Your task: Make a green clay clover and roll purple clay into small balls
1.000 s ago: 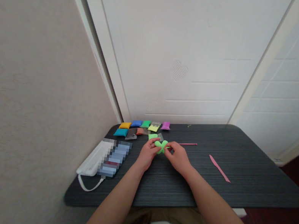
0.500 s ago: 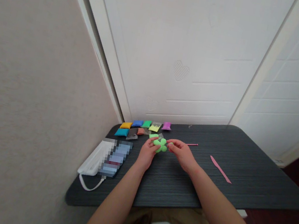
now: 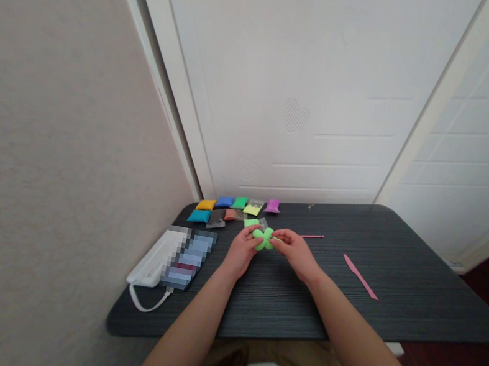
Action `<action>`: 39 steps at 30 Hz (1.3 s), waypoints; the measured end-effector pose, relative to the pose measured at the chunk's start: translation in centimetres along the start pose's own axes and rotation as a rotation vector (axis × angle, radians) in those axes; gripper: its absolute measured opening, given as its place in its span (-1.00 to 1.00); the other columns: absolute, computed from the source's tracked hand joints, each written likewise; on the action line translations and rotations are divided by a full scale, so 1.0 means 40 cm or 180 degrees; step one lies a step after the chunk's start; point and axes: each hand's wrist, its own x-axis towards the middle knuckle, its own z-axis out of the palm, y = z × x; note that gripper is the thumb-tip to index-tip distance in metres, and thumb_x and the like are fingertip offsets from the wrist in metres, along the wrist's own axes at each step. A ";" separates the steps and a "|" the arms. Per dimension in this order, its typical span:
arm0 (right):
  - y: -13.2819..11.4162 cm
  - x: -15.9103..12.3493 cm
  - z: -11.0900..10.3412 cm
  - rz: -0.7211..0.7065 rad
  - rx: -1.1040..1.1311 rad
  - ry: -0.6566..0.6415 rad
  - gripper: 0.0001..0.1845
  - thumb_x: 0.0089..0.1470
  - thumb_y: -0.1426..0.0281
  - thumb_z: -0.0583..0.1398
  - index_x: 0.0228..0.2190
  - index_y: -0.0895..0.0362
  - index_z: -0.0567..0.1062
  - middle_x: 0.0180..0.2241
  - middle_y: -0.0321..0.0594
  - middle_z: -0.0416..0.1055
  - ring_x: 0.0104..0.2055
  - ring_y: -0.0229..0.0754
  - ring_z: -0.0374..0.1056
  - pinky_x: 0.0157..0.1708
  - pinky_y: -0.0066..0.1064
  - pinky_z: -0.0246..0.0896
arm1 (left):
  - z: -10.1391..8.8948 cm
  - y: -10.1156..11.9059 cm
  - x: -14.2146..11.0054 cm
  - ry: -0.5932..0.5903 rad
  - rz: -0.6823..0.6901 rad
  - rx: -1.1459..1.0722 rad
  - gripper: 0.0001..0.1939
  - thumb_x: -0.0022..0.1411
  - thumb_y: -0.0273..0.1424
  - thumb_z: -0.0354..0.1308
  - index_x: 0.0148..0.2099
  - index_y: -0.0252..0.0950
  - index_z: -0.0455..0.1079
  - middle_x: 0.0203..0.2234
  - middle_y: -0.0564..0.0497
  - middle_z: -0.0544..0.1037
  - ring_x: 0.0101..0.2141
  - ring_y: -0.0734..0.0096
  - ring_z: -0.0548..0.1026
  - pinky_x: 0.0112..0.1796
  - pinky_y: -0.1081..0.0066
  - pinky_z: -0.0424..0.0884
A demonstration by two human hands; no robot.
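Observation:
A light green clay clover (image 3: 267,238) with rounded leaves is held above the dark table. My left hand (image 3: 242,251) grips it from the left, thumb in front and fingers behind. My right hand (image 3: 295,254) is at its right side, thumb and fingers closed in a pinch on a small, thin green clay piece (image 3: 279,239) that meets the clover. The fingers partly hide this piece. Just behind the hands lies an opened light green clay packet (image 3: 251,223). A thin pink tool (image 3: 312,236) lies beyond my right hand.
Several coloured clay packets, among them a blue one (image 3: 225,201) and a purple one (image 3: 272,205), lie at the table's back left. A pink clay knife (image 3: 360,277) is at right. A white case (image 3: 155,259) and a blurred phone (image 3: 190,260) with a cable lie at left.
My right hand has moved slightly left, bringing the small green piece against the clover. The clover has shifted a little to the right and turned; my left hand still holds it.

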 end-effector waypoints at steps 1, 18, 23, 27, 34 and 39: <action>-0.001 0.000 -0.001 0.0017 0.0007 0.0017 -0.70 -0.19 0.29 0.21 -0.34 0.16 0.41 -0.46 -0.30 0.39 -0.50 -0.38 0.21 -0.52 -0.52 0.05 | -0.001 0.000 0.000 -0.0009 -0.0003 0.0006 -0.58 -0.11 -0.51 0.21 -0.12 -0.29 0.28 -0.35 0.00 0.46 -0.34 0.47 0.43 -0.27 0.43 0.30; 0.003 0.004 -0.010 -0.0024 -0.0243 -0.0052 -0.78 -0.11 0.32 0.14 -0.37 0.17 0.43 -0.43 -0.26 0.43 -0.44 -0.33 0.30 -0.35 -0.43 0.19 | 0.004 0.003 -0.001 -0.0008 0.0007 0.0038 -0.57 -0.11 -0.52 0.21 -0.12 -0.28 0.27 -0.35 0.00 0.46 -0.36 0.48 0.43 -0.30 0.44 0.30; 0.009 0.005 -0.016 -0.0077 -0.0408 -0.0101 -0.81 -0.11 0.34 0.14 -0.40 0.16 0.45 -0.48 -0.30 0.42 -0.42 -0.30 0.30 -0.32 -0.41 0.19 | 0.004 0.002 -0.001 -0.0057 0.0018 0.0034 -0.57 -0.10 -0.52 0.20 -0.10 -0.28 0.26 -0.33 -0.01 0.46 -0.34 0.47 0.43 -0.29 0.44 0.30; 0.011 0.004 -0.016 -0.0087 -0.0417 -0.0102 -0.82 -0.12 0.36 0.14 -0.41 0.17 0.45 -0.48 -0.28 0.41 -0.41 -0.29 0.31 -0.30 -0.39 0.21 | 0.004 0.001 -0.001 -0.0080 0.0020 0.0026 -0.57 -0.08 -0.52 0.19 -0.10 -0.28 0.26 -0.33 -0.01 0.45 -0.33 0.47 0.43 -0.29 0.44 0.30; 0.014 0.011 -0.014 -0.0104 -0.0295 0.0021 -0.74 -0.12 0.35 0.15 -0.30 0.15 0.38 -0.43 -0.29 0.37 -0.45 -0.32 0.33 -0.39 -0.43 0.22 | 0.003 -0.001 -0.001 -0.0109 0.0047 0.0090 -0.57 -0.08 -0.52 0.19 -0.09 -0.28 0.26 -0.34 0.01 0.45 -0.35 0.50 0.42 -0.29 0.46 0.29; 0.015 0.013 -0.013 -0.0140 -0.0295 0.0046 -0.75 -0.14 0.35 0.17 -0.32 0.14 0.35 -0.49 -0.34 0.35 -0.48 -0.33 0.31 -0.44 -0.46 0.19 | 0.004 -0.006 -0.001 -0.0118 0.0044 0.0176 -0.55 -0.09 -0.51 0.20 -0.08 -0.28 0.25 -0.36 0.01 0.45 -0.38 0.51 0.42 -0.31 0.46 0.29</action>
